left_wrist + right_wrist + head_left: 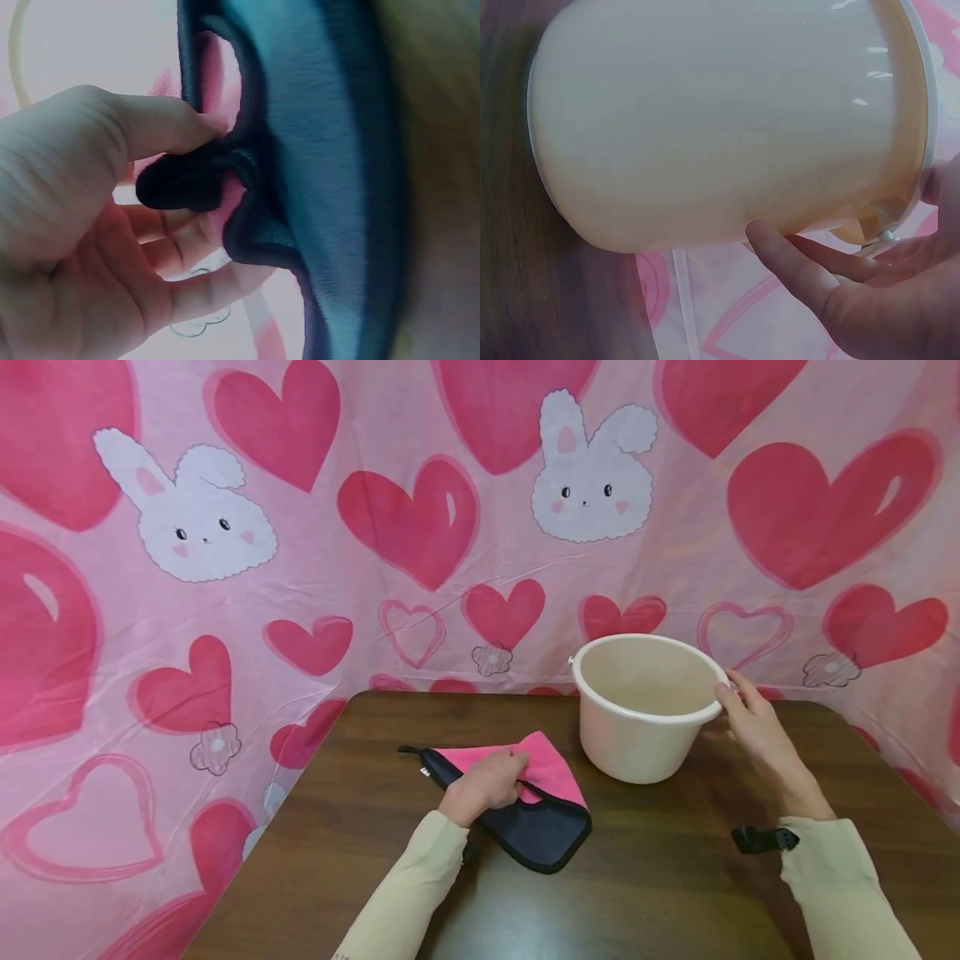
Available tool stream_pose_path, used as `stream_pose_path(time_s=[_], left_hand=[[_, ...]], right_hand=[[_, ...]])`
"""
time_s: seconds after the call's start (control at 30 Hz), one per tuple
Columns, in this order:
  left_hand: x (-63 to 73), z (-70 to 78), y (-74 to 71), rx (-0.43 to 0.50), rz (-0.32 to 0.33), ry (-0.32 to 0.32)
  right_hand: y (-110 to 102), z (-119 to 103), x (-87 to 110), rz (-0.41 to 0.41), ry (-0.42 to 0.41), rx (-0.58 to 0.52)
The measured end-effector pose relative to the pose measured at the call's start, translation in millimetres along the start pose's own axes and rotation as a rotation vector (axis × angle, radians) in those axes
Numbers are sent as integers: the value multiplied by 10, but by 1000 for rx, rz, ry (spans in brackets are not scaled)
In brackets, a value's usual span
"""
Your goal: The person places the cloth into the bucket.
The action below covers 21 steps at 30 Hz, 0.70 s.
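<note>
My left hand pinches the edge of a cleaning cloth, pink on one face and dark grey on the other, with black binding. The cloth is partly folded over on the table, and its black hanging loop points to the left. In the left wrist view, thumb and fingers grip the bunched black border. To the right, a cream plastic bucket stands upright. My right hand holds it by the right side of the rim, its fingertips against the outer wall in the right wrist view.
The dark wooden table has rounded far corners. Behind it hangs a pink curtain printed with hearts and white rabbits, close to the table's back edge. A small handle pivot sticks out at the bucket's left rim.
</note>
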<state>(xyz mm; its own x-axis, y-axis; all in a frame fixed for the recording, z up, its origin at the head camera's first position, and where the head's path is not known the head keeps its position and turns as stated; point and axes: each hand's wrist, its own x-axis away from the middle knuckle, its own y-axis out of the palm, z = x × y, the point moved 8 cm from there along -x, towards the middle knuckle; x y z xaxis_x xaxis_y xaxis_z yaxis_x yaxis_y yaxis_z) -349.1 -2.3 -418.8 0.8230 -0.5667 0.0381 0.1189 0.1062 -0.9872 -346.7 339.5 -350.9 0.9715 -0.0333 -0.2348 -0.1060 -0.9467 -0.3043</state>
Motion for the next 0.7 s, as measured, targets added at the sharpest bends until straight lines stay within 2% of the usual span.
stream_pose_path(time_s=[0.2,0.47,0.7], left_hand=[[21,1,-308,16,174,6],[89,28,-721,20,429,19],[164,17,-941,109,598,33]], right_hand=[[-4,-15,14,5,4,-61],[-10,-12,19,2,5,-5],[-17,-11,14,-7,6,23]])
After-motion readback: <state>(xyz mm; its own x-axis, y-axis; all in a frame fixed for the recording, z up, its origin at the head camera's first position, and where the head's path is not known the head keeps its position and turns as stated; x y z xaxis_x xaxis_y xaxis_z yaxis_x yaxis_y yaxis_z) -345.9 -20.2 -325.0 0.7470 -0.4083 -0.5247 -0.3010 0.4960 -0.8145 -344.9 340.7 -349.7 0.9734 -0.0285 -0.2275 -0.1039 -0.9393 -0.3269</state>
